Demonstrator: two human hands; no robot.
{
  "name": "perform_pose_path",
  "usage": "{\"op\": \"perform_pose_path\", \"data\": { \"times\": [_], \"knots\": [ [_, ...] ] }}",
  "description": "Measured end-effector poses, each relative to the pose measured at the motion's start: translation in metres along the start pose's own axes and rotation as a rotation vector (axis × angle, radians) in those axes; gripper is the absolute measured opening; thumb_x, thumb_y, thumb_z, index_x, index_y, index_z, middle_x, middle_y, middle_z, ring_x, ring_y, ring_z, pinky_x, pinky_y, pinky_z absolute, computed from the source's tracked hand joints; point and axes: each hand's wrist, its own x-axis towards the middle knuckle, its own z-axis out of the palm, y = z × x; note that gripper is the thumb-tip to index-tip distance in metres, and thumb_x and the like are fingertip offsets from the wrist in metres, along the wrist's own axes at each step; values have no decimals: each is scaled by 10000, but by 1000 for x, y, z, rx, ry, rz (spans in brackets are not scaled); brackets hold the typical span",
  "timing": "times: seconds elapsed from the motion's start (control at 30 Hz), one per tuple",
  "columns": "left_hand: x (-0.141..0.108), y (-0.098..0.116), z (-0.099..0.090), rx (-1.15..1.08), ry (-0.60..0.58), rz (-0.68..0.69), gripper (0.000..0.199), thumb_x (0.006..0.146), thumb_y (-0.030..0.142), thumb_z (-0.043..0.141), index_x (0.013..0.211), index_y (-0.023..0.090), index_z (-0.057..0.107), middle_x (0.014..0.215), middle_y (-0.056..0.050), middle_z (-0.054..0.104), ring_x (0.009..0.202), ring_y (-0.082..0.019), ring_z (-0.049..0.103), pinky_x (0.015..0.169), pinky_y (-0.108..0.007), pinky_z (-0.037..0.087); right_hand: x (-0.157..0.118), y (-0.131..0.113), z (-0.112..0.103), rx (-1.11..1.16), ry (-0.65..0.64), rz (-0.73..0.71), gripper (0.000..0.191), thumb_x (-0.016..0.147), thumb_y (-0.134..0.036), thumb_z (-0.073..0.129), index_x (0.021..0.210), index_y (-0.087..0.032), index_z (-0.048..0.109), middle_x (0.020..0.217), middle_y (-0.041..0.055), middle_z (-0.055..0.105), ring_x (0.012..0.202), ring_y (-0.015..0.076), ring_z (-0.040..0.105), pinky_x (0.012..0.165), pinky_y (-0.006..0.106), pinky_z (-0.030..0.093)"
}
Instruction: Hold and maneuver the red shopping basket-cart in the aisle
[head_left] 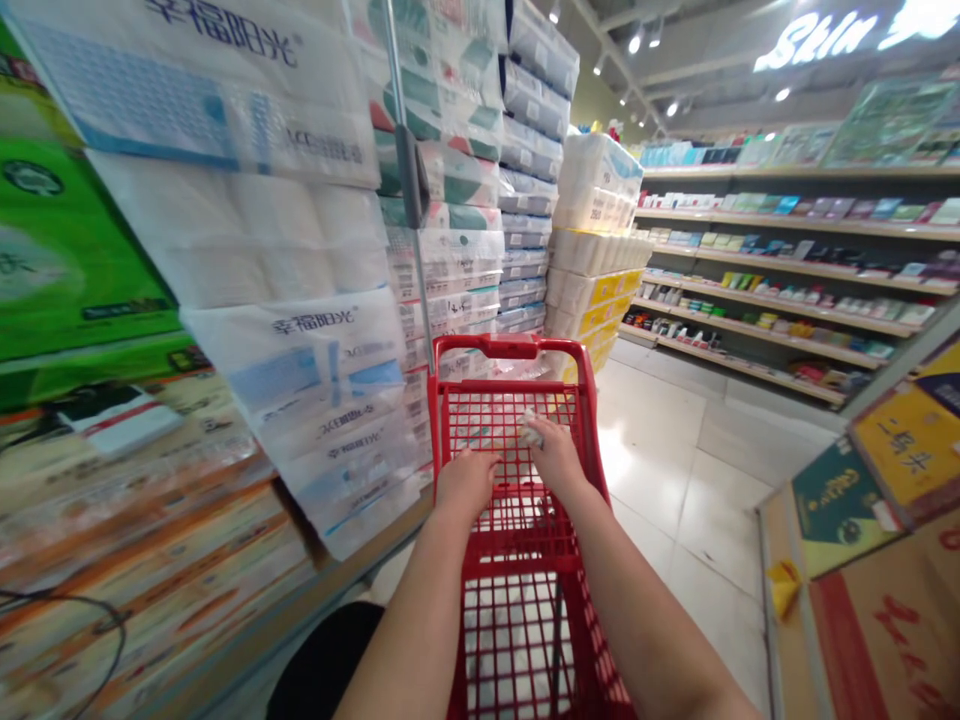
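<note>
A red plastic shopping cart (517,548) stands directly in front of me, its handle bar at the far end and its grid panels below. My left hand (466,482) is over the left part of the upper grid, fingers curled and pressed together. Whatever it may hold is hidden behind it. Farther right and slightly forward, my right hand (556,455) is closed, with a small crumpled whitish piece (531,428) at its fingertips that looks like tissue. Both forearms reach in over the cart.
Stacked toilet paper packs (300,240) rise close on the left, with a grey upright pole (415,180) before them. Yellow-and-white packs (596,260) stand ahead. Shelves of small goods (780,280) line the back right. Cartons (885,620) sit near right beside the white tiled floor (675,480).
</note>
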Motion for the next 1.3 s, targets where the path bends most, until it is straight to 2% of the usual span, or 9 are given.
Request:
{"op": "perform_pose_path", "data": {
  "times": [0.13, 0.27, 0.47, 0.6, 0.77, 0.9, 1.07, 1.2, 1.3],
  "knots": [
    [-1, -1, 4, 4, 14, 11, 339, 920, 395, 395, 1139, 413, 653, 1001, -41, 675, 833, -188, 649, 777, -328, 494, -11, -15, -13, 25, -188, -21, 400, 759, -49, 560, 1093, -233, 679, 1172, 50, 652, 1048, 211, 562, 932, 339, 413],
    [-1, -1, -1, 23, 26, 33, 344, 923, 430, 383, 1142, 412, 648, 989, -43, 679, 821, -205, 655, 737, -333, 495, -34, -29, -29, 20, -255, 57, 343, 781, -50, 544, 1033, -217, 706, 1027, 64, 695, 938, 209, 598, 847, 317, 434],
    [0, 0, -4, 45, 72, 60, 360, 929, 395, 394, 1232, 393, 588, 996, -46, 695, 854, -211, 661, 739, -326, 490, -72, -33, -28, 71, -214, -63, 544, 737, -14, 540, 1224, -247, 611, 1263, 51, 595, 1116, 223, 513, 938, 358, 426],
    [3, 1, -4, 59, 104, 16, 386, 951, 418, 328, 1236, 373, 586, 964, -52, 702, 848, -211, 665, 758, -333, 486, -70, -42, -22, -2, -146, -80, 498, 717, -22, 569, 1158, -239, 644, 1154, 62, 639, 1034, 230, 526, 925, 390, 416],
    [10, 0, -4, 88, 136, -15, 372, 943, 404, 334, 1194, 367, 606, 920, -48, 704, 809, -224, 674, 707, -329, 490, -60, -48, -22, 123, -313, -211, 364, 705, -48, 601, 979, -267, 696, 1004, 9, 668, 931, 193, 539, 855, 325, 432],
    [14, 1, -3, 103, 147, -24, 382, 946, 405, 317, 1205, 369, 595, 938, -50, 709, 812, -225, 675, 708, -337, 495, -53, -42, -19, 73, -91, -45, 434, 722, -29, 566, 1098, -223, 662, 1075, 55, 634, 974, 208, 507, 884, 352, 422],
    [14, 5, -3, 129, 115, -46, 377, 940, 396, 341, 1218, 354, 592, 906, -59, 702, 797, -213, 671, 721, -327, 491, -57, -48, -17, 150, -335, -245, 444, 693, -8, 565, 1027, -272, 689, 1040, 16, 635, 976, 194, 501, 842, 309, 438],
    [13, 6, -5, 114, 121, -47, 380, 943, 405, 333, 1225, 373, 586, 934, -55, 706, 822, -222, 671, 723, -336, 496, -58, -47, -18, 92, -176, -90, 456, 712, -9, 564, 1085, -246, 677, 1062, 47, 629, 995, 202, 502, 876, 332, 429],
    [12, 7, -6, 109, 118, -55, 375, 942, 401, 340, 1219, 373, 591, 923, -56, 707, 817, -227, 674, 701, -328, 495, -59, -48, -19, 125, -265, -145, 373, 699, -7, 572, 960, -236, 707, 1034, 32, 642, 978, 191, 514, 858, 304, 431]
  ]
}}
